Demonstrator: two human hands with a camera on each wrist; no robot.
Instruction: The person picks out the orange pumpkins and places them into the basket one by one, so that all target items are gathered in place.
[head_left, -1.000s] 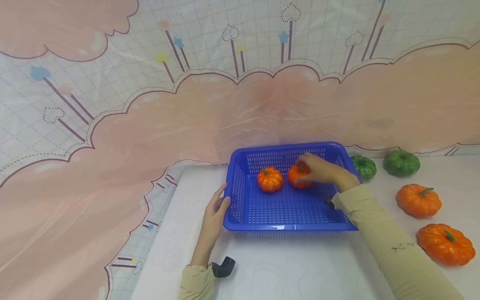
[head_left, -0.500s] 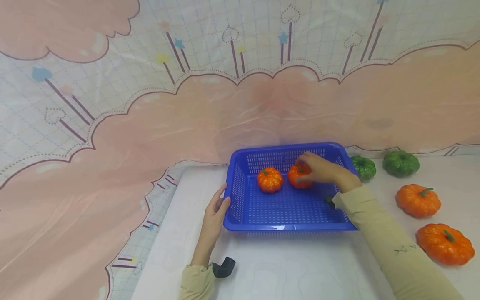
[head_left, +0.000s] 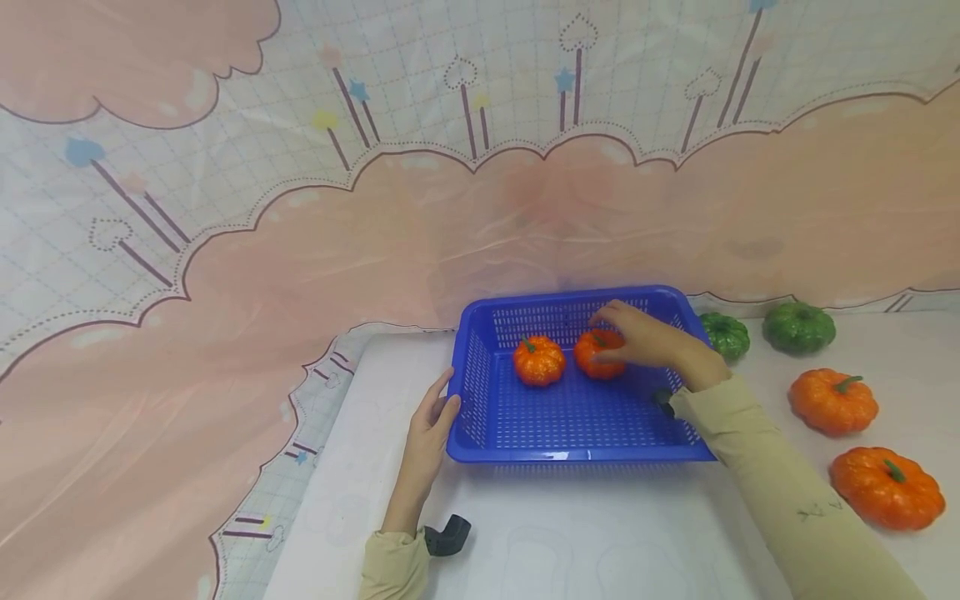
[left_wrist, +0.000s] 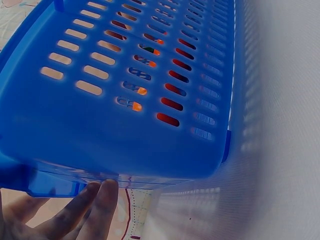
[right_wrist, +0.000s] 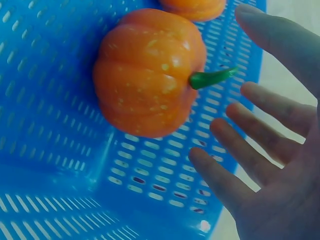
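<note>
In the head view, a blue plastic basket [head_left: 592,454] stands on the white table with two orange pumpkins inside. My right hand [head_left: 637,337] reaches into it, over the right-hand pumpkin [head_left: 597,357]. The right wrist view shows the fingers of that hand [right_wrist: 280,155] spread and apart from that pumpkin [right_wrist: 150,75], which has a green stem. Left of it sits the other pumpkin [head_left: 539,362]. My left hand [head_left: 429,425] touches the basket's left side with fairly straight fingers. Its fingertips lie against the basket [left_wrist: 100,145] in the left wrist view.
Right of the basket are two green pumpkins, one [head_left: 725,336] close to the basket and one [head_left: 799,327] farther right. Two more orange pumpkins, a paler one [head_left: 834,402] and a deeper one [head_left: 888,488], lie nearer the front. Behind hangs a patterned pink cloth [head_left: 495,225].
My right hand has shifted very slightly off the right-hand pumpkin. The pumpkins, the basket and my left hand stay in place.
</note>
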